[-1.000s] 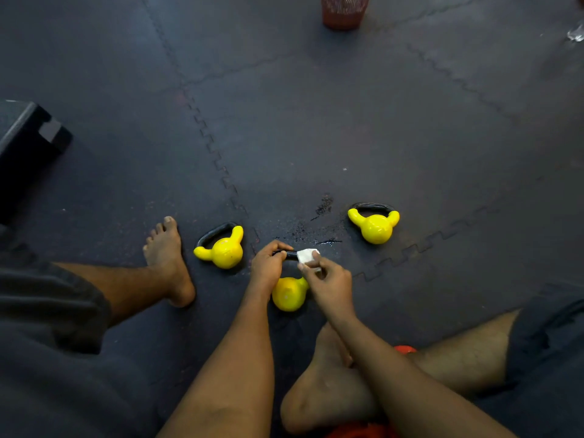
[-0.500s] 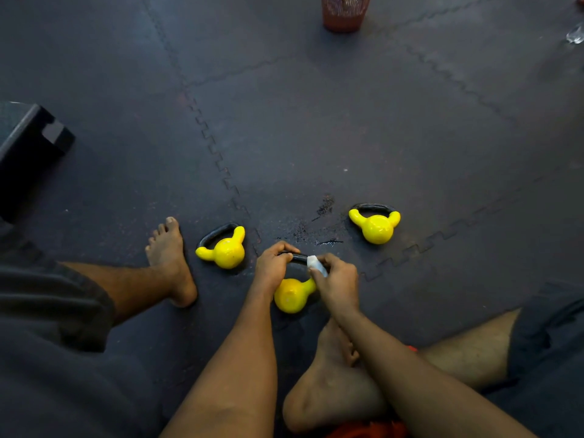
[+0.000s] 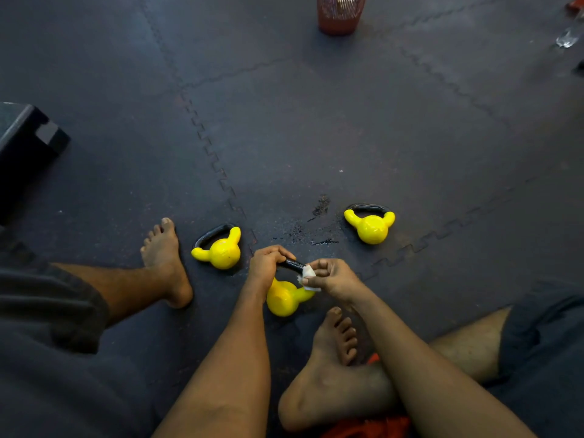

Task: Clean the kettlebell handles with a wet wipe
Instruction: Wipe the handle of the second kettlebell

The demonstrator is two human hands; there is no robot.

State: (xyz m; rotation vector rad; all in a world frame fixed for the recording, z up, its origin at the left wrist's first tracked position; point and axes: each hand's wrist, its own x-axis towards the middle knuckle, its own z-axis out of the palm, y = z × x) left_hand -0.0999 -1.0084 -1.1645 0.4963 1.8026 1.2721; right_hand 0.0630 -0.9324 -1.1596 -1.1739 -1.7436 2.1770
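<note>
Kettlebell handle [image 3: 292,265] mid-wipe: left grip [image 3: 267,263] closed round one end, right grip [image 3: 335,276] pinching the wet wipe [image 3: 308,273] at the other; next, probably a firm rub along it.

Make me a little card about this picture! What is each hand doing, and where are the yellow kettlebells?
count: three small yellow kettlebells with black handles, on the dark foam floor mat
being cleaned: middle kettlebell, nearest the person
left: left hand grips its black handle
right: right hand pinches a white wet wipe at the handle's end
waiting: left kettlebell beside a bare foot; right kettlebell apart
floor: wet marks
far: red mesh basket
</note>
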